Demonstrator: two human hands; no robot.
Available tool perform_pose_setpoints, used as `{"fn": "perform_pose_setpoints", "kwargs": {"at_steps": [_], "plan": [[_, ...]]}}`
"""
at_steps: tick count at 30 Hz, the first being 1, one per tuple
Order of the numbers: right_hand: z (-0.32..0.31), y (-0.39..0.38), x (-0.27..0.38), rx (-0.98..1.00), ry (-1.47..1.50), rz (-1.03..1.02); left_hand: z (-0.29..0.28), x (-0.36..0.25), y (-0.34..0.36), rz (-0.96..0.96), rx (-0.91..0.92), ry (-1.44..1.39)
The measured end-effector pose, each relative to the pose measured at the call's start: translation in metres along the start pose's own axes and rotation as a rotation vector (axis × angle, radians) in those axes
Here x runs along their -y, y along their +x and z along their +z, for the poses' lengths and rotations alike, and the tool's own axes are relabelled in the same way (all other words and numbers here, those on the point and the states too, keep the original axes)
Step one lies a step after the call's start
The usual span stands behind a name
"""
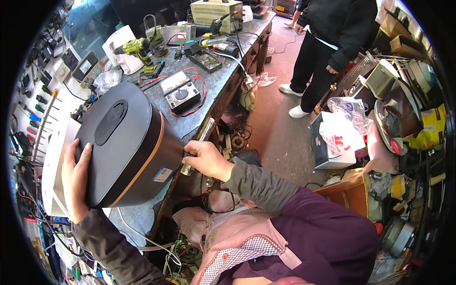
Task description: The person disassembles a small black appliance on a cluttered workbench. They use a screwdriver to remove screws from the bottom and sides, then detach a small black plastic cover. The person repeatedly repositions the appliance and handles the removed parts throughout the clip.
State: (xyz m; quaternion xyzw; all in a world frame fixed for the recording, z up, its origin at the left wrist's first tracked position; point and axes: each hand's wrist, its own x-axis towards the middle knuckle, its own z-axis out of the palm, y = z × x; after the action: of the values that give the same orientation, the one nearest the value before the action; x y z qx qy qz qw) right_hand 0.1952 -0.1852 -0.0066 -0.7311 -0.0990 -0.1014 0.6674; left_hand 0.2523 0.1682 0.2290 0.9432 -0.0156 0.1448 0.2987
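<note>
A black rounded-square countertop appliance with a copper-coloured band stands tilted in view at the near end of the workbench. An oval vent-like panel is set in its dark lid. My left hand grips its left side, fingertips over the lid's edge. At the appliance's right side is my right hand, its fingers curled closed by the lower wall. What those fingers hold is hidden. A metal strip runs along the bench edge beside this hand. A blue and white label is on the appliance's wall.
Beyond the appliance, the workbench carries an analog multimeter with red leads, a green cordless drill and a beige instrument box. Another person stands across the aisle. Boxes, bags and appliance parts crowd the right side; cables hang below.
</note>
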Motion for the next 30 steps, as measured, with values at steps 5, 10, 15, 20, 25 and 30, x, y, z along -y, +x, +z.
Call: {"fn": "perform_pose_setpoints", "kwargs": {"at_steps": [5,10,15,20,25,30], "plan": [[-0.015,-0.006,0.019,0.027,-0.208,-0.103,-0.005,0.009,0.000,0.018,-0.002,-0.007],[-0.013,-0.013,0.008,-0.062,-0.225,-0.163,-0.003,-0.009,-0.003,-0.013,0.019,0.024],[-0.012,-0.012,0.010,-0.065,-0.248,-0.242,-0.003,0.010,0.005,0.016,0.017,0.035],[-0.056,-0.011,0.015,0.087,-0.198,-0.101,-0.006,0.016,0.006,0.046,0.006,-0.016],[-0.098,-0.078,-0.076,-0.139,-0.387,0.110,0.002,0.033,0.016,0.086,-0.023,-0.100],[-0.111,-0.208,-0.167,0.089,-0.896,0.024,0.002,0.025,0.015,0.052,0.023,-0.122]]}}
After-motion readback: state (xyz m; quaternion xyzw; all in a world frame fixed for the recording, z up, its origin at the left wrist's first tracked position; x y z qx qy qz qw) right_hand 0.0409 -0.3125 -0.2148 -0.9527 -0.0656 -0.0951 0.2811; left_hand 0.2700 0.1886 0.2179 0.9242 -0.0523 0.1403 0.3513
